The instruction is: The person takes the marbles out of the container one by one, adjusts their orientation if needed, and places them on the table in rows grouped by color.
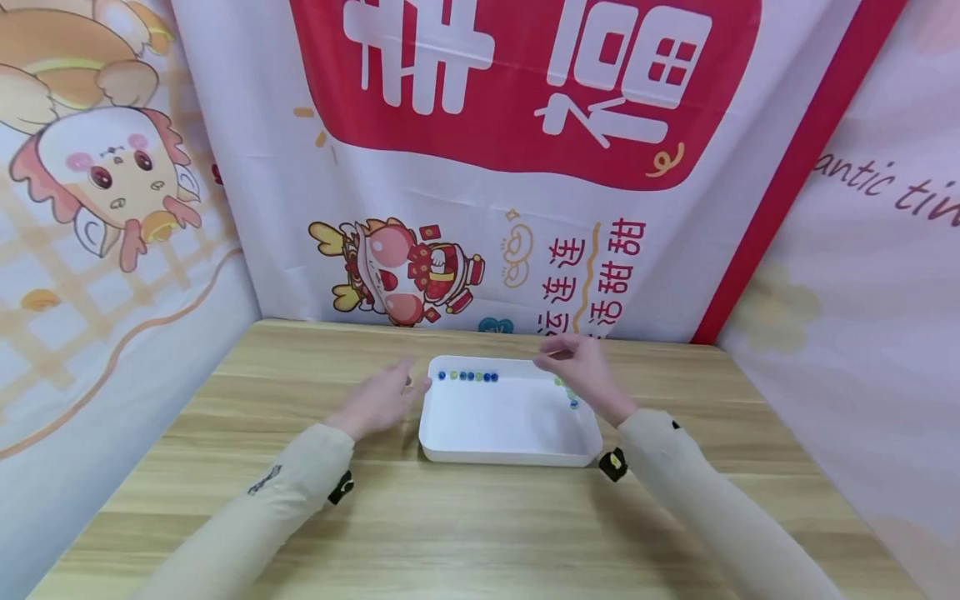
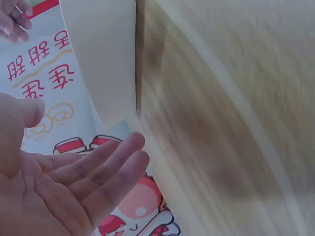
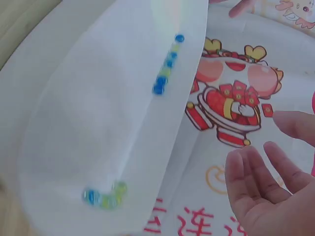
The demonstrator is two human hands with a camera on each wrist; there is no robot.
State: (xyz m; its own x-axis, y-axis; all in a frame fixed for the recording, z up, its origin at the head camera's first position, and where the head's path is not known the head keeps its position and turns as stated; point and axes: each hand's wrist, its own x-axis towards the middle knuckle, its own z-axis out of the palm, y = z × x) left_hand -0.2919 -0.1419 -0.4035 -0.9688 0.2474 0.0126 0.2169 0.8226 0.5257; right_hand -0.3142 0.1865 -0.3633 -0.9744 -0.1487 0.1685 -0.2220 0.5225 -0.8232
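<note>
A white tray (image 1: 495, 421) lies on the wooden table, with blue and yellow-green glass marbles in it. Several marbles (image 1: 470, 377) form a row along its far wall toward the left; in the right wrist view this marble row (image 3: 166, 66) runs beside the wall. A smaller group of marbles (image 3: 105, 196) curves in the far right corner. My left hand (image 1: 382, 400) is just off the tray's left end, fingers loosely extended and palm bare in the left wrist view. Over the far right rim hovers my right hand (image 1: 581, 371), its fingers (image 3: 236, 169) slightly bent with nothing between them.
Wooden tabletop (image 1: 450, 525) stretches in front of the tray and to both sides. Behind it hangs a printed cloth (image 1: 525, 200) with red lettering and a cartoon figure. Patterned sheets (image 1: 97, 250) flank the table. Both forearms wear pale sleeves.
</note>
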